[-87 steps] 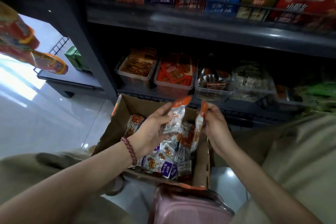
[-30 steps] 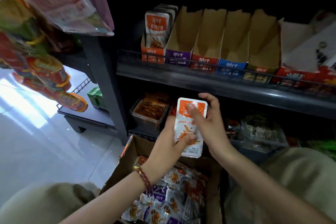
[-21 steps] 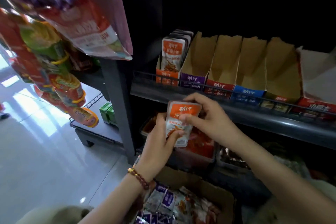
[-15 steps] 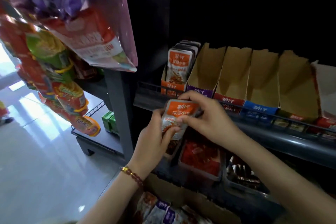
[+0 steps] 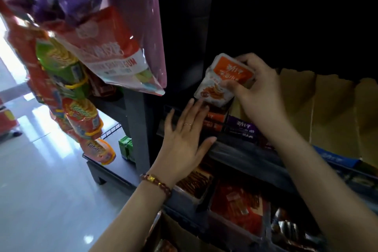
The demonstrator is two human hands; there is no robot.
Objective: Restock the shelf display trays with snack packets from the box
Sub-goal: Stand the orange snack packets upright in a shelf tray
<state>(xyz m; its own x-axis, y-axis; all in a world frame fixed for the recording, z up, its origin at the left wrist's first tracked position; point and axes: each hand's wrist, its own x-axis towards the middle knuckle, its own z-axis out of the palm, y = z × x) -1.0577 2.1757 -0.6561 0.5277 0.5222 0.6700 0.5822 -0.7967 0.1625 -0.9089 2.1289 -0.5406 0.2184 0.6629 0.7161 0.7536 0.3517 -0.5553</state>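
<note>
My right hand (image 5: pixel 256 90) grips a stack of white-and-orange snack packets (image 5: pixel 223 80), held at the top of the orange-fronted display tray (image 5: pixel 213 121) on the upper shelf. My left hand (image 5: pixel 185 139) is flat with straight fingers, just below the packets, its fingertips against the orange tray's front and its thumb on the shelf edge. To the right stand a purple-fronted tray (image 5: pixel 244 128) and several cardboard trays (image 5: pixel 331 108), whose brown inner walls show. A corner of the cardboard box (image 5: pixel 182 237) with packets shows at the bottom.
Clear bins of red and brown snacks (image 5: pixel 237 208) fill the lower shelf. Large hanging snack bags (image 5: pixel 114 47) dangle at upper left, close to the dark shelf post (image 5: pixel 137 129). A low rack with green packs (image 5: pixel 125 148) sits on the glossy floor to the left.
Both hands rose from the box to the upper shelf with the packets. My left hand has let go of them and spread flat below; my right hand has carried them up to the orange tray.
</note>
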